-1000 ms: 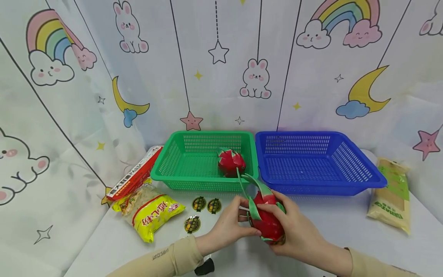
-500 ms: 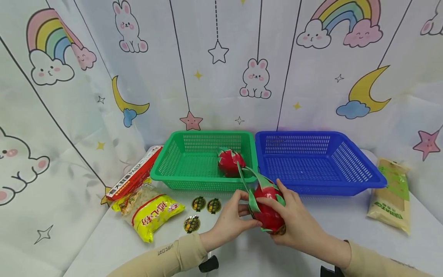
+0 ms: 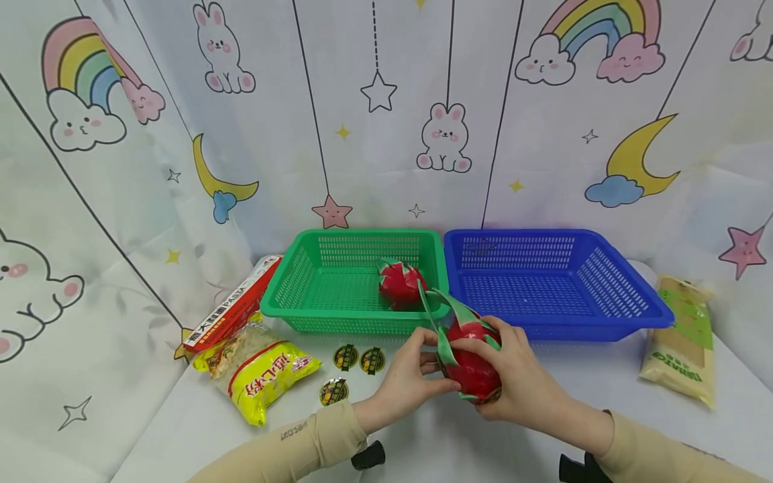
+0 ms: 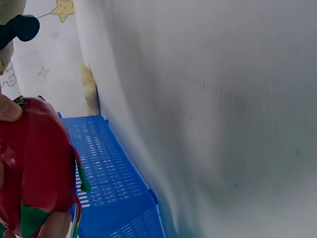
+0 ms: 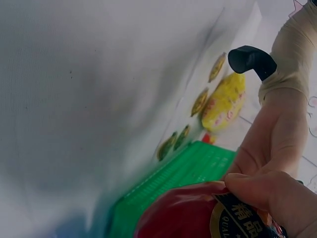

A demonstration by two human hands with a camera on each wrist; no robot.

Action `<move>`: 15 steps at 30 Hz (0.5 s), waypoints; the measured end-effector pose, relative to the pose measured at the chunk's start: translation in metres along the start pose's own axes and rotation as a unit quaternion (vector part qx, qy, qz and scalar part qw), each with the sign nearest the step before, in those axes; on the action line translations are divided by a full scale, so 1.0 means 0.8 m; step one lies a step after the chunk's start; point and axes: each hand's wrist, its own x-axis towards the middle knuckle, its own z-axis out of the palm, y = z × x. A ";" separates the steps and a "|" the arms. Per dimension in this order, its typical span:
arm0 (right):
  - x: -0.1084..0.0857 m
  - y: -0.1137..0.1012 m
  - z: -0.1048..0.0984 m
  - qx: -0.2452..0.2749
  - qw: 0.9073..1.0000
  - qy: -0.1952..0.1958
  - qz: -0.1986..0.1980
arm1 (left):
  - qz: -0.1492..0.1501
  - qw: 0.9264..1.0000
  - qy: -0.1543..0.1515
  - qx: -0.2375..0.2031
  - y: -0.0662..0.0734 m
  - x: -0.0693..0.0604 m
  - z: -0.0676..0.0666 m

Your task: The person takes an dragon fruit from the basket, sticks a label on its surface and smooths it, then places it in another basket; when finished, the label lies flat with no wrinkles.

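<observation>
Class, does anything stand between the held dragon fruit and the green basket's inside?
Yes: the near wall of the green basket, beyond the held dragon fruit. Inside, a second dragon fruit occupies the right side.

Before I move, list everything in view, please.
Table: 1, white, under the baskets
Green basket: 1, green, back left
Blue basket: 1, blue, back right
Basket dragon fruit: 1, red-green, in green basket
Held dragon fruit: 1, red-green, before the baskets
Fruit label: 1, black-gold, on held dragon fruit
Pasta box: 1, red-white, left of green basket
Yellow bag: 1, yellow, front left
Beige packet: 1, beige-green, far right
Round labels: 4 (right wrist view), black-gold, on table
Backdrop: 1, white, printed, behind
Wrist devices: 2, black, by cuffs
Sleeves: 2, beige, near edge
Left hand: 1, bare, held fruit's left side
Right hand: 1, bare, its right side
</observation>
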 end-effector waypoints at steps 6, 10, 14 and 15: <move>0.004 0.003 -0.005 0.004 1.000 -0.001 0.017 | 0.025 0.999 -0.008 0.023 0.003 0.008 -0.001; 0.007 0.006 -0.008 -0.002 1.000 0.000 0.022 | 0.033 0.999 -0.007 0.040 0.007 0.014 -0.001; 0.009 0.010 -0.010 -0.007 1.000 0.002 0.024 | 0.027 0.998 -0.004 0.052 0.011 0.019 -0.001; 0.010 0.010 -0.010 -0.007 1.000 0.004 0.025 | 0.024 0.998 -0.004 0.057 0.012 0.020 -0.001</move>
